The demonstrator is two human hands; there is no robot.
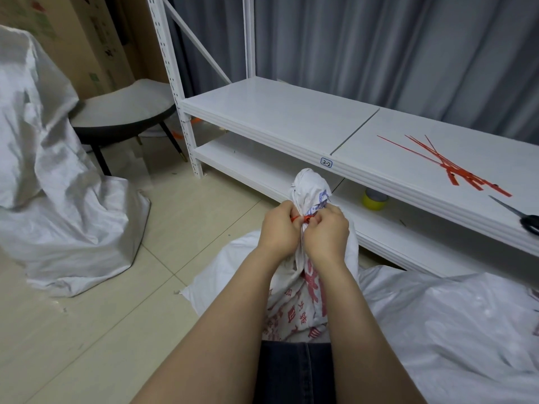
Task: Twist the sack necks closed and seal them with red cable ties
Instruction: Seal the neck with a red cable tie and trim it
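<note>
Cable ties (pixel 455 167) lie on the shelf (pixel 291 112), scissors (pixel 522 217) to their right.

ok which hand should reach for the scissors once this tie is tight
Right, probably. The scissors lie on the shelf, on the side of the right hand; the left hand would have to cross the sack neck, and can hold the tie.

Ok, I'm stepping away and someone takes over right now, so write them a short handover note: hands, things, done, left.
Left hand and right hand both pinch the red cable tie at the twisted neck of the printed sack.
Spare red cable ties and scissors lie on the upper shelf.
Done: neck twisted, tie seemingly round it.
Left: pull it tight if loose; no tie shows on the white sack at left.
</note>
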